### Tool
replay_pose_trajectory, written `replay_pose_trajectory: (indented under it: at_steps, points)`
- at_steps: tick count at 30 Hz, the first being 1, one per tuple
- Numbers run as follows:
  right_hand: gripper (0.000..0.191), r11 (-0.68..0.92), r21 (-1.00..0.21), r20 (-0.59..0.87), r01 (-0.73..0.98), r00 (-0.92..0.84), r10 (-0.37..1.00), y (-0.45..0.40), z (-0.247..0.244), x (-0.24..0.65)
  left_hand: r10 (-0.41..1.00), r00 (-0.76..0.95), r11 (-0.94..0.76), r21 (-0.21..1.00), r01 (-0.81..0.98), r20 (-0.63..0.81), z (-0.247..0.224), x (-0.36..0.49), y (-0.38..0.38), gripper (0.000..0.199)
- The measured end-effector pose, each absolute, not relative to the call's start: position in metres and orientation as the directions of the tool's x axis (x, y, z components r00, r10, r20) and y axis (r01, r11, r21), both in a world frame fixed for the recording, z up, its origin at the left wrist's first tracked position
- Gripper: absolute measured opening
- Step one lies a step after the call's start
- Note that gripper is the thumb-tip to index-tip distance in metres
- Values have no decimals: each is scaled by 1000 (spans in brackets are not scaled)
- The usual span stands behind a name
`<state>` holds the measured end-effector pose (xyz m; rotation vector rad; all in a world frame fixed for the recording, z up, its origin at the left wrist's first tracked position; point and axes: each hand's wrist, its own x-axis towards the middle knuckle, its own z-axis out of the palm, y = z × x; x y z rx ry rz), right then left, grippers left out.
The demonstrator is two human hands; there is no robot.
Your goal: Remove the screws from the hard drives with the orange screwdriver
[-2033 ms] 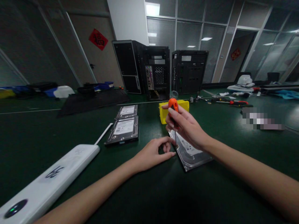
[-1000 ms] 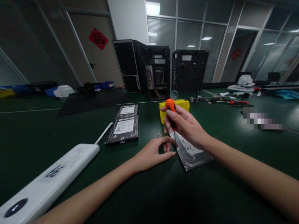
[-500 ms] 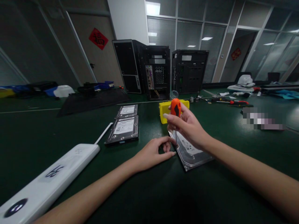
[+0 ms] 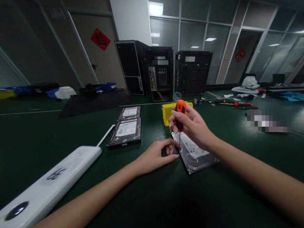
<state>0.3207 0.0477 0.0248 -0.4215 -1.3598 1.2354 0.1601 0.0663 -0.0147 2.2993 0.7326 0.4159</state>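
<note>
My right hand (image 4: 192,125) is closed around an orange and black screwdriver (image 4: 180,107). The screwdriver stands nearly upright, its tip at the left edge of a silver hard drive (image 4: 197,161) that lies label up on the table. My left hand (image 4: 159,155) rests beside that drive, with index finger and thumb at its left edge and the other fingers curled. A yellow tray (image 4: 166,114) is just behind the right hand, partly hidden by it.
Two more hard drives (image 4: 127,130) lie left of centre. A white power strip (image 4: 57,177) runs along the left. Computer cases (image 4: 193,72) stand at the back. Tools (image 4: 237,104) lie at the right, and a dark mat (image 4: 92,103) at the back left.
The right hand's fingers have shifted on the screwdriver, and its handle has turned and leans slightly further right. My left hand and the drive look unmoved.
</note>
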Motion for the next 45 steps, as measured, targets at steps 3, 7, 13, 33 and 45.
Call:
replay_pose_trajectory:
  at_steps: [3, 7, 13, 33, 45]
  points:
    - [21, 386, -836, 496, -389, -236, 836, 47, 25, 321, 605, 791, -610, 692, 387, 91, -14, 160, 66, 25]
    - [24, 382, -845, 472, -374, -185, 862, 47, 26, 320, 604, 793, -604, 698, 385, 85, -14, 160, 66, 26]
    - [22, 369, -828, 488, -421, -218, 845, 44, 28, 319, 600, 794, -609, 700, 374, 97, -16, 160, 67, 26]
    - [17, 416, -825, 510, -382, -187, 840, 56, 22, 321, 611, 787, -597, 703, 386, 87, -16, 160, 67, 26]
    - [19, 498, -826, 537, -263, -103, 837, 51, 25, 322, 616, 782, -592, 708, 385, 90, -15, 160, 66, 26]
